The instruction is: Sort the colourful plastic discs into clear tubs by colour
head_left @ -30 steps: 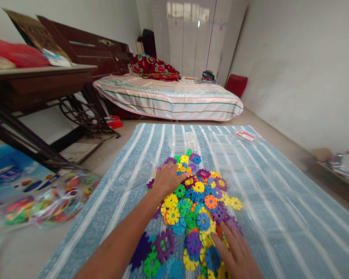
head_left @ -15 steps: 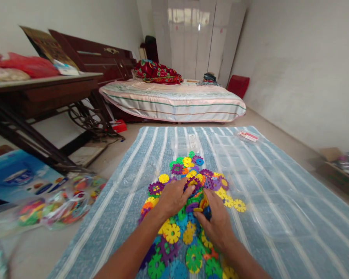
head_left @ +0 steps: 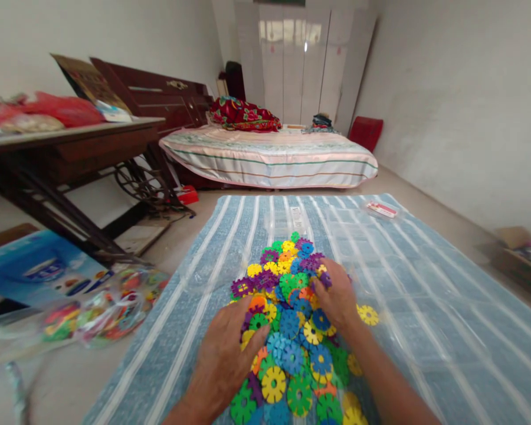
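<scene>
A heap of colourful slotted plastic discs (head_left: 289, 323), in yellow, green, blue, orange and purple, lies on the striped cloth. Against the heap's left side rests my left hand (head_left: 228, 348), its thumb spread from its fingers around loose discs. My right hand (head_left: 338, 295) is at the upper right of the heap, with thumb and fingers curled around a purple disc (head_left: 325, 278); its palm hides other pieces. One yellow disc (head_left: 367, 315) lies by itself beside my right wrist. Some discs under both hands are hidden.
Clear plastic containers (head_left: 358, 236) stand on the striped cloth (head_left: 194, 260) behind and right of the heap. A red-and-white card (head_left: 382, 209) is at the far right. Bags of colourful pieces (head_left: 110, 313) and a blue box (head_left: 39, 271) are on the floor at left. A bed (head_left: 269, 156) stands beyond.
My hands have moved apart from the heap's middle, the left toward me and leftward, the right outward to the upper right. The discs between them are spread and uncovered. The view has shifted slightly.
</scene>
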`<state>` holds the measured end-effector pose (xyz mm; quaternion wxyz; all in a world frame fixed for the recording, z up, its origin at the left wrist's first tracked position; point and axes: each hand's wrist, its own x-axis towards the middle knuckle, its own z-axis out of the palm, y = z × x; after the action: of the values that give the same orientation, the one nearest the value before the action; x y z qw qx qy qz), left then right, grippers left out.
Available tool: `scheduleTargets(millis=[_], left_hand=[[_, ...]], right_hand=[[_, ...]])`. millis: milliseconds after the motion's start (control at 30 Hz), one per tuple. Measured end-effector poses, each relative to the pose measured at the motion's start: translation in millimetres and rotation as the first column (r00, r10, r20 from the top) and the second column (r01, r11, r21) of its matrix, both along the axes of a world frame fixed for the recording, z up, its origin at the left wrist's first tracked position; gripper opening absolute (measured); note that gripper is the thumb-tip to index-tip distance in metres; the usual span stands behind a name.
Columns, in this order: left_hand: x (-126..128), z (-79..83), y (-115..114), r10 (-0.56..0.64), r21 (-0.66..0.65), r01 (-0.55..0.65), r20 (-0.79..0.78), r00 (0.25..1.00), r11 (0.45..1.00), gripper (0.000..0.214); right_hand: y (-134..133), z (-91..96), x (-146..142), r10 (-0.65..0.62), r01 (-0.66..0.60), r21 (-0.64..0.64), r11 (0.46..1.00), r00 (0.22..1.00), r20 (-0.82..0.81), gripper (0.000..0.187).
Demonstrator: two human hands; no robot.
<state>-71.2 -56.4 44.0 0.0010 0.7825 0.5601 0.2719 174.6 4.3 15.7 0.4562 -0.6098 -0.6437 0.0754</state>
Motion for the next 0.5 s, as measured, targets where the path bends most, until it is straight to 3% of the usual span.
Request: scheduleTargets(millis=[100,200,333,500], left_hand=[[-31.6,-22.1,-7.4,0.154,-0.001,-0.155,-0.092,0.984,0.988,0.066],[-37.3,-42.2,-15.6,0.172,-0.09,-0.179,-0.089,0.981,0.98,0.068],[-9.0,-52.1,-23.0,0.111,-0.08,-0.113,-0.03,0.993,0.99,0.068],[38.0,-46.0,-32.3,-0.029,-0.029,0.031,0.05,0.998,0.999,0.068]], right_hand=[[6.6,-8.0,14.2,-0.103,0.118,-0.11,0.987,0.986,0.132,0.043],[10.7,-15.5,16.6,-0.126,0.165,-0.185,0.969,0.971,0.205,0.04],[6.9,-15.2,1.6,-0.06,0.091,-0.165,0.982,0.981,0.186,0.036],[-19.6,-9.2,-27.3,0.117,-0.115,-0.1,0.988,0.993,0.016,0.031]])
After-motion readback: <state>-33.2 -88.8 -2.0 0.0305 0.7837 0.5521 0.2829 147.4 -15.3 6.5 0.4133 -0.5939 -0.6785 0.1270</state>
